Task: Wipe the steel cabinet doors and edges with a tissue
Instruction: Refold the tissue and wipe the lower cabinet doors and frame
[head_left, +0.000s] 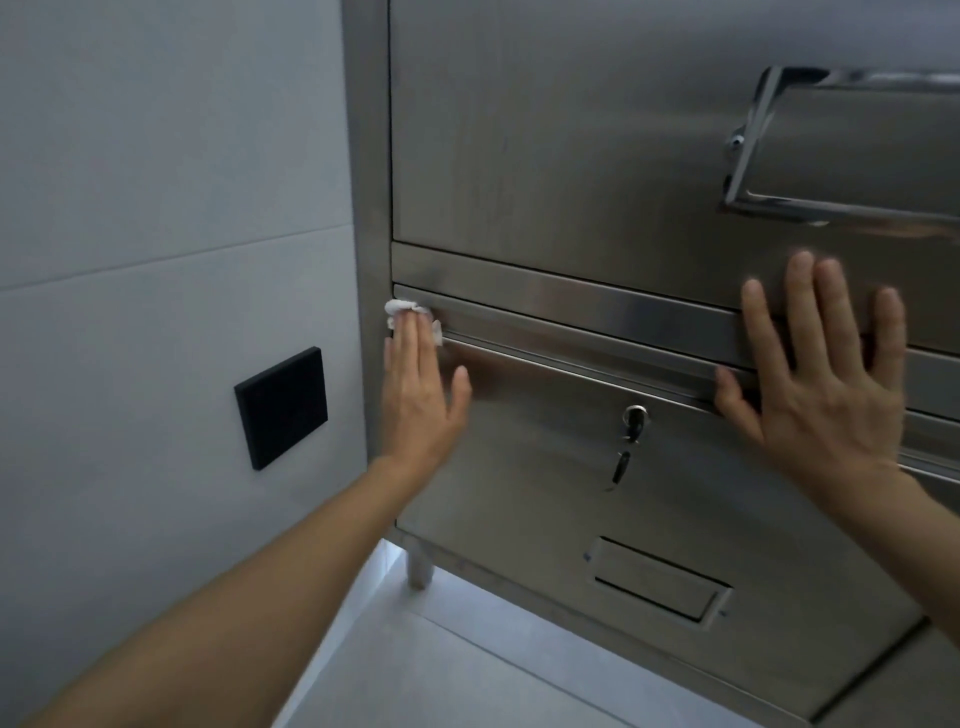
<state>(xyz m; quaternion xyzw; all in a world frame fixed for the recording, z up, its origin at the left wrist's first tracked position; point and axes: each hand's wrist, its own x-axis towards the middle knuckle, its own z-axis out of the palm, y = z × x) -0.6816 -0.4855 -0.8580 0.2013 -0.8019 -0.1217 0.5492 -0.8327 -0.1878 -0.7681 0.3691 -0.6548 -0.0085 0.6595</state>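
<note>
At centre-left of the frame, the left hand pressed a crumpled white tissue under straight fingers onto the brushed steel cabinet door's top edge; the right hand braced flat, fingers spread; best kept pressing evenly along the ledge

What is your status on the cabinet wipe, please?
Left hand flat, pressing tissue on lower door's top edge, left corner. Right hand open, braced on the same edge. Key in lock below; not in the way.
</note>
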